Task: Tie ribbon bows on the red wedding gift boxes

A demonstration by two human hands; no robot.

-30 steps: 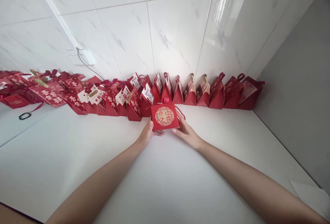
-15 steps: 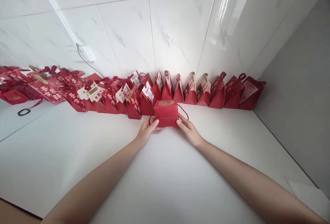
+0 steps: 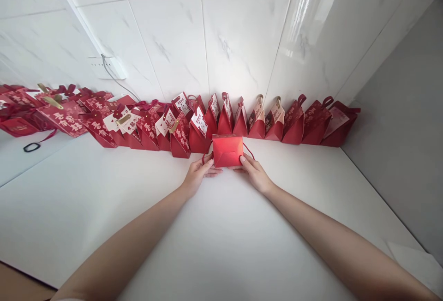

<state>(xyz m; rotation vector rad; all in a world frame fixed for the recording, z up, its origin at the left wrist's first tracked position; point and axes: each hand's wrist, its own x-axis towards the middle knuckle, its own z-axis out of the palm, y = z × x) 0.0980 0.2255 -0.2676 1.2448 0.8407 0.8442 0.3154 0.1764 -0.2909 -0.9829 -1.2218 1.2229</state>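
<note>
A small red paper gift box (image 3: 227,151) with a red cord handle rests on the white counter (image 3: 221,236), its plain folded underside turned toward me. My left hand (image 3: 198,176) grips its left edge and my right hand (image 3: 254,174) grips its right edge, fingers curled onto the box. Just behind it runs a long row of similar red gift boxes (image 3: 256,123) with tags and ribbons, lined up along the tiled wall.
The row of red boxes goes on to the left (image 3: 65,116), more crowded and tipped over. A wall socket with a cable (image 3: 110,68) is on the tiles. A black loop (image 3: 31,147) lies at the left. A grey wall (image 3: 398,121) bounds the right side.
The box has been tipped away from me: its printed gold-and-red face showed a second ago, now its plain underside faces me. Both hands stayed on its edges.
</note>
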